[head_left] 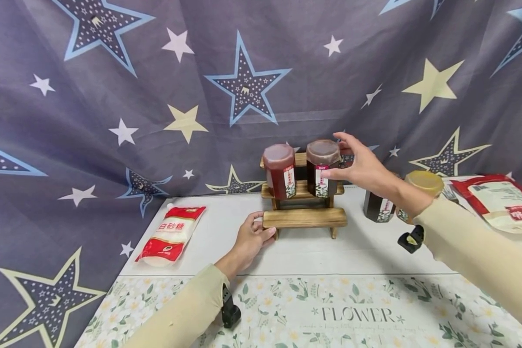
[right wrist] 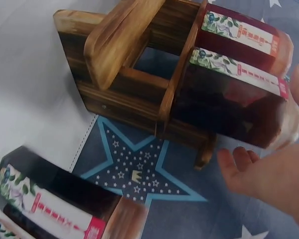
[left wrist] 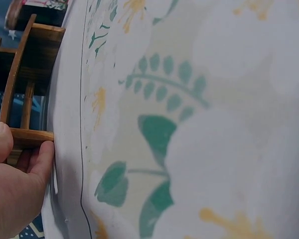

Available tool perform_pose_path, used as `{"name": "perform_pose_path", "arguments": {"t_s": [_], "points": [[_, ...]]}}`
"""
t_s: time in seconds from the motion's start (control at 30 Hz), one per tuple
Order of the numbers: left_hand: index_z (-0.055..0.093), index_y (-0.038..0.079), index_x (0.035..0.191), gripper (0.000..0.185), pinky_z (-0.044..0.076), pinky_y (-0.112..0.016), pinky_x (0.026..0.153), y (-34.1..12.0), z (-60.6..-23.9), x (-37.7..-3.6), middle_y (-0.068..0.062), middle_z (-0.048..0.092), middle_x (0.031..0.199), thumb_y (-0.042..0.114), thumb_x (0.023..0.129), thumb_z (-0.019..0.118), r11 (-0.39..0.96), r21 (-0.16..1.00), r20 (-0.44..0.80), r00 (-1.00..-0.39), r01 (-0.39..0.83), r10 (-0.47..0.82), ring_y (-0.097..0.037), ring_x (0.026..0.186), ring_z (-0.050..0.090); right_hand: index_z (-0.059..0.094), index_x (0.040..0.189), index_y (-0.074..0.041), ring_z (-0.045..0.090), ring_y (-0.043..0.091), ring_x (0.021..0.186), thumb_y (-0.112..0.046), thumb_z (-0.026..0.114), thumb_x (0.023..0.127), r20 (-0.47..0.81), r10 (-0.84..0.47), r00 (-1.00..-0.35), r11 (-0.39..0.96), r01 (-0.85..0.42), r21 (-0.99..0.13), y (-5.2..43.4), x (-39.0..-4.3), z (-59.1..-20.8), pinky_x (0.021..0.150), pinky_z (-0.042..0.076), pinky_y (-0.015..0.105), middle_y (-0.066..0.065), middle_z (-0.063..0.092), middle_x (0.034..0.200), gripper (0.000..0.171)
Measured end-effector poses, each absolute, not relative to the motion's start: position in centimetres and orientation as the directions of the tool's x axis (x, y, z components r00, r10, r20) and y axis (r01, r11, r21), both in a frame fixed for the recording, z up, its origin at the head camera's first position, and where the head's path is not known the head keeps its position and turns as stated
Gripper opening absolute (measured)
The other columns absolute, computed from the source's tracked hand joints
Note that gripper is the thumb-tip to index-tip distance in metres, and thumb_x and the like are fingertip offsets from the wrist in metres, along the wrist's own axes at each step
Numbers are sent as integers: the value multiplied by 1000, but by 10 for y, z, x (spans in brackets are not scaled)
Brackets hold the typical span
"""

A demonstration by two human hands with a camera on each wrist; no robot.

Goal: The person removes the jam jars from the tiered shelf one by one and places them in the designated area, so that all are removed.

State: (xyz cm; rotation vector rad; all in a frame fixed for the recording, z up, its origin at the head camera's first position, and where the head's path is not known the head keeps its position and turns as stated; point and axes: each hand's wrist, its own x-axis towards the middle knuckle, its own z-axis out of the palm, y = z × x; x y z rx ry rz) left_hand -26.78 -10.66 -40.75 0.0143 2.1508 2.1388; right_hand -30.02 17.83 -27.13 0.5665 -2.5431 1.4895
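Note:
A three-step wooden stand (head_left: 305, 218) stands at the back of the table. My left hand (head_left: 249, 241) pinches the left end of its lowest step; the left wrist view shows thumb and fingers around that wooden end (left wrist: 32, 135). On the middle step are two jars with labels, a red one (head_left: 278, 174) on the left and a dark one (head_left: 314, 164) on the right. My right hand (head_left: 365, 166) is spread around the dark jar's right side, thumb in front of its label. In the right wrist view, the fingers (right wrist: 229, 172) show a gap from that jar (right wrist: 224, 104).
Right of the stand are another dark jar (head_left: 376, 208) and a yellow-lidded jar (head_left: 424, 181), partly behind my right forearm. A red and white bag (head_left: 500, 203) lies farther right. At left lies a red and white sugar bag (head_left: 172, 235). A starry curtain (head_left: 226, 145) hangs behind.

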Motion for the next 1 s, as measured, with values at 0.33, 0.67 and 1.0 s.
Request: {"name": "perform_pose_path", "arguments": {"t_s": [0.33, 0.67, 1.0], "points": [[37, 5, 140, 55, 56, -40, 92, -106, -407, -267, -17, 56, 111, -3, 91, 61, 16, 997, -71, -994, -70, 84, -22, 98, 63, 35, 142, -11, 48, 27, 113, -18, 83, 77, 347, -245, -905, 422, -422, -802, 163, -310, -279, 89, 47, 42, 13, 47, 129, 81], [38, 6, 139, 54, 57, -38, 90, -107, -408, -268, -17, 57, 110, -4, 91, 61, 20, 997, -71, -994, -70, 80, -24, 99, 63, 43, 136, -15, 51, 24, 103, -17, 83, 77, 377, -231, -897, 408, -441, -799, 162, -313, -282, 73, 50, 30, 9, 50, 125, 71], [36, 4, 140, 55, 56, -39, 91, -106, -409, -269, -19, 57, 113, -4, 91, 61, 33, 998, -55, -996, -52, 77, -22, 98, 63, 50, 130, -17, 53, 19, 96, -17, 85, 74, 408, -216, -887, 392, -461, -796, 163, -315, -283, 70, 52, 26, 5, 55, 117, 65]]}}
